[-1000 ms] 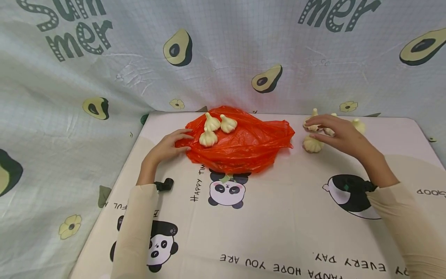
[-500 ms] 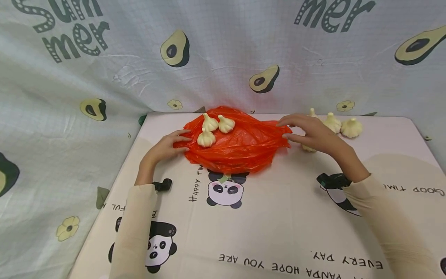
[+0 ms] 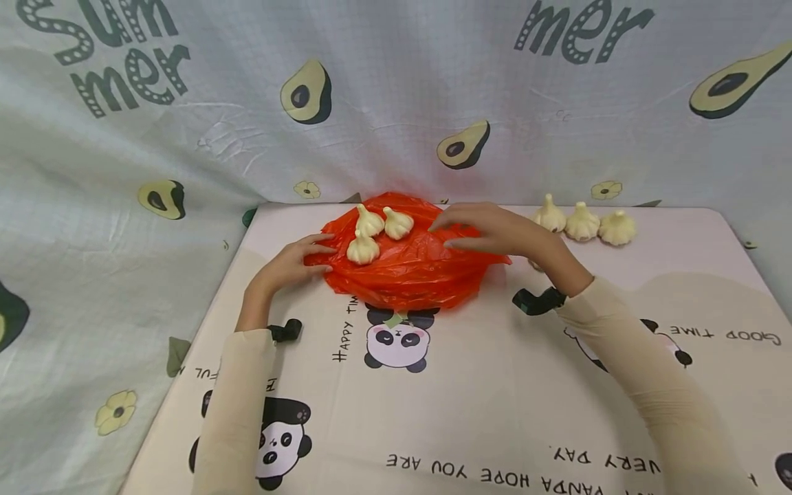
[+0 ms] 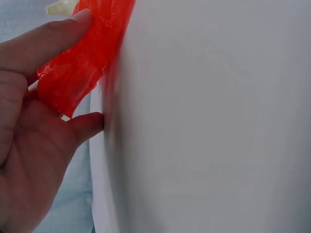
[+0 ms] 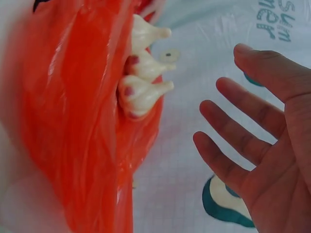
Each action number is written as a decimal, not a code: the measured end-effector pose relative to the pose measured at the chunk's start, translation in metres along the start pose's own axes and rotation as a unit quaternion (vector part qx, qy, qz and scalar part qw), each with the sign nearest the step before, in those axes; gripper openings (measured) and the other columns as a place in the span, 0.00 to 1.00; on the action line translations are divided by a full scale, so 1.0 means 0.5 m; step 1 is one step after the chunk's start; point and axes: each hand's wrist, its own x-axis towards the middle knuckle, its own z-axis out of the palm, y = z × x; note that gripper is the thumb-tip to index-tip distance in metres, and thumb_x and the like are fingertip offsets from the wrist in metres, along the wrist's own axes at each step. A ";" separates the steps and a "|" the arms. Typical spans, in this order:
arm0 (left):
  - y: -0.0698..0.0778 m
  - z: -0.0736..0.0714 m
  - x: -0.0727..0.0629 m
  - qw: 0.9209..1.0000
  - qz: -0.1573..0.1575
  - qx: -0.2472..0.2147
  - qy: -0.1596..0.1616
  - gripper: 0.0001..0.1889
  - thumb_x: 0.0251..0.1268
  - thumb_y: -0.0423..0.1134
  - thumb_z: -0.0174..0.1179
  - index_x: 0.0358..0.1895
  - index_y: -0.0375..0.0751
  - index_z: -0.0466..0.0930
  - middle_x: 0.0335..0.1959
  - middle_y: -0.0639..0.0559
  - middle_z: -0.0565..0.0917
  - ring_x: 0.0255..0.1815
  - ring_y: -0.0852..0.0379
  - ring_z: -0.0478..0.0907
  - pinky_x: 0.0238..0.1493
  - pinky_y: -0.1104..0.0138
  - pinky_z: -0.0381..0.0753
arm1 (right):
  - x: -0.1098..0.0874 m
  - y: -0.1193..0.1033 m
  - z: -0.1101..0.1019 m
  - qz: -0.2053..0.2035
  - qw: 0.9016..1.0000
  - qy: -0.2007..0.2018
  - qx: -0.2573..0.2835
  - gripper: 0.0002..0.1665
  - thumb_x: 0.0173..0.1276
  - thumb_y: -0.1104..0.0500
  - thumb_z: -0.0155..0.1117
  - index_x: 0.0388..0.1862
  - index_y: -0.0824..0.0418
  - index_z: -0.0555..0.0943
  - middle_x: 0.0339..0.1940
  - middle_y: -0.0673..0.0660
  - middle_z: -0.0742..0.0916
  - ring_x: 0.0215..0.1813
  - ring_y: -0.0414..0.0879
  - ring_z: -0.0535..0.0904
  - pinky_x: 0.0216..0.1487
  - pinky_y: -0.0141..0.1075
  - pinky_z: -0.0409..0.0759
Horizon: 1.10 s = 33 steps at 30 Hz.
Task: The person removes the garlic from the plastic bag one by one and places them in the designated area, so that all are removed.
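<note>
A crumpled red plastic bag (image 3: 421, 278) lies near the back of the table, and three garlic bulbs (image 3: 398, 223) sit grouped on its left part. My left hand (image 3: 287, 265) touches the bag's left edge with spread fingers. In the left wrist view, a fold of the red bag (image 4: 77, 73) lies between its fingers and thumb, not pinched. Over the bag's right part hovers my right hand (image 3: 495, 230), fingers apart and holding nothing. The right wrist view has that hand (image 5: 265, 141) spread, apart from the garlic bulbs (image 5: 141, 97).
Several more garlic bulbs (image 3: 581, 221) stand in a row at the back right; one more is mostly hidden behind my right hand. A printed curtain (image 3: 383, 103) hangs along the table's back edge. The pale tabletop (image 3: 458, 405) has panda prints.
My right hand has moved left, from above the garlic bulbs at the right to over the red bag, uncovering most of those bulbs. My left hand stays at the bag's left edge.
</note>
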 end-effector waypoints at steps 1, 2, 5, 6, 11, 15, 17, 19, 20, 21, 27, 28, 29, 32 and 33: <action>0.001 0.000 0.000 1.000 0.000 0.001 -0.001 0.23 0.69 0.39 0.67 0.63 0.33 0.80 0.76 0.41 0.67 0.80 0.38 0.55 0.79 0.44 0.53 | 0.009 -0.002 0.001 0.001 1.000 -0.006 0.001 0.20 0.73 0.53 0.67 0.62 0.52 0.82 0.58 0.48 0.85 0.63 0.47 0.78 0.67 0.49 0.76; 0.001 0.000 0.000 1.000 0.001 0.001 -0.002 0.23 0.69 0.39 0.67 0.63 0.33 0.80 0.76 0.41 0.67 0.80 0.38 0.55 0.79 0.44 0.53 | 0.018 -0.003 0.002 0.001 1.000 -0.013 0.002 0.20 0.73 0.54 0.67 0.62 0.53 0.82 0.58 0.48 0.85 0.62 0.48 0.78 0.67 0.50 0.76; 0.001 0.000 -0.002 1.000 -0.003 0.003 -0.003 0.23 0.69 0.39 0.67 0.64 0.34 0.80 0.76 0.42 0.67 0.80 0.38 0.55 0.79 0.44 0.53 | 0.046 -0.003 0.007 0.006 0.999 -0.033 -0.003 0.21 0.73 0.56 0.67 0.63 0.53 0.81 0.59 0.50 0.85 0.62 0.52 0.79 0.67 0.51 0.76; 0.000 0.000 -0.002 1.000 -0.004 0.005 -0.004 0.23 0.69 0.39 0.66 0.64 0.34 0.80 0.76 0.42 0.67 0.80 0.38 0.55 0.79 0.43 0.53 | 0.055 -0.004 0.008 0.010 0.999 -0.040 -0.005 0.21 0.73 0.56 0.67 0.63 0.53 0.81 0.59 0.51 0.85 0.62 0.54 0.79 0.66 0.52 0.76; -0.003 0.001 -0.004 1.000 -0.009 0.004 -0.005 0.23 0.69 0.40 0.66 0.64 0.35 0.80 0.76 0.42 0.66 0.80 0.38 0.55 0.79 0.43 0.53 | 0.098 -0.003 0.011 0.029 0.997 -0.072 0.002 0.22 0.73 0.56 0.67 0.64 0.54 0.80 0.59 0.51 0.84 0.62 0.54 0.79 0.67 0.50 0.77; -0.004 0.001 -0.002 1.000 -0.007 0.002 -0.004 0.23 0.69 0.40 0.66 0.64 0.35 0.80 0.76 0.42 0.66 0.80 0.38 0.54 0.79 0.43 0.53 | 0.130 0.007 0.013 0.039 0.995 -0.088 0.014 0.22 0.73 0.56 0.66 0.64 0.56 0.80 0.60 0.54 0.84 0.61 0.54 0.80 0.65 0.50 0.78; -0.004 0.001 -0.002 1.000 -0.007 0.001 -0.005 0.23 0.69 0.40 0.66 0.64 0.35 0.80 0.76 0.42 0.66 0.80 0.38 0.54 0.79 0.43 0.53 | 0.144 0.012 0.017 0.040 0.994 -0.096 0.018 0.22 0.74 0.56 0.66 0.64 0.57 0.80 0.60 0.56 0.84 0.61 0.54 0.80 0.66 0.50 0.78; -0.004 0.002 -0.002 1.000 -0.005 0.000 -0.005 0.23 0.69 0.39 0.67 0.64 0.35 0.80 0.76 0.42 0.67 0.80 0.38 0.55 0.79 0.43 0.53 | 0.157 0.016 0.021 0.045 0.993 -0.105 0.022 0.22 0.74 0.55 0.65 0.65 0.58 0.80 0.61 0.57 0.84 0.62 0.52 0.80 0.66 0.50 0.78; -0.004 0.002 -0.002 1.000 -0.004 0.000 -0.004 0.23 0.69 0.39 0.67 0.64 0.35 0.80 0.76 0.42 0.67 0.80 0.38 0.55 0.79 0.43 0.53 | 0.164 0.018 0.024 0.047 0.993 -0.110 0.025 0.22 0.75 0.55 0.65 0.65 0.58 0.80 0.62 0.56 0.84 0.62 0.52 0.80 0.66 0.49 0.78; -0.004 0.002 -0.003 1.000 -0.003 -0.001 -0.005 0.23 0.69 0.39 0.67 0.64 0.35 0.80 0.76 0.42 0.67 0.80 0.38 0.55 0.79 0.43 0.53 | 0.170 0.018 0.026 0.048 0.992 -0.114 0.028 0.23 0.75 0.55 0.65 0.65 0.59 0.80 0.61 0.56 0.84 0.62 0.52 0.80 0.66 0.48 0.78; 0.000 0.002 -0.002 1.000 0.000 -0.006 -0.004 0.23 0.68 0.39 0.67 0.63 0.34 0.80 0.76 0.41 0.67 0.79 0.38 0.55 0.79 0.43 0.53 | 0.204 0.018 0.033 0.059 0.988 -0.133 0.049 0.23 0.74 0.56 0.65 0.66 0.57 0.79 0.61 0.54 0.84 0.62 0.50 0.79 0.66 0.44 0.77; 0.001 0.002 -0.002 1.000 -0.002 -0.008 -0.004 0.23 0.68 0.39 0.67 0.63 0.34 0.80 0.76 0.41 0.67 0.80 0.38 0.55 0.79 0.43 0.53 | 0.209 0.019 0.034 0.062 0.987 -0.136 0.051 0.23 0.74 0.55 0.65 0.66 0.57 0.79 0.60 0.54 0.84 0.62 0.50 0.79 0.65 0.44 0.77; 0.002 0.001 -0.002 1.000 -0.003 -0.009 -0.005 0.23 0.68 0.39 0.67 0.63 0.34 0.80 0.76 0.41 0.67 0.80 0.37 0.55 0.79 0.43 0.53 | 0.214 0.020 0.036 0.065 0.987 -0.139 0.054 0.23 0.74 0.56 0.65 0.66 0.58 0.79 0.60 0.54 0.84 0.62 0.51 0.78 0.65 0.43 0.78; 0.004 0.000 -0.001 1.000 -0.009 -0.009 -0.011 0.23 0.69 0.39 0.66 0.64 0.34 0.80 0.76 0.41 0.66 0.80 0.37 0.54 0.79 0.42 0.52 | 0.228 0.025 0.041 0.071 0.984 -0.151 0.066 0.24 0.74 0.56 0.65 0.67 0.59 0.78 0.61 0.57 0.84 0.63 0.53 0.78 0.65 0.44 0.78; 0.004 0.000 0.000 1.000 -0.012 -0.008 -0.014 0.23 0.69 0.39 0.66 0.64 0.35 0.80 0.76 0.42 0.66 0.80 0.37 0.54 0.79 0.42 0.53 | 0.232 0.028 0.044 0.072 0.983 -0.154 0.069 0.24 0.74 0.56 0.65 0.67 0.60 0.78 0.61 0.58 0.84 0.63 0.54 0.79 0.65 0.44 0.78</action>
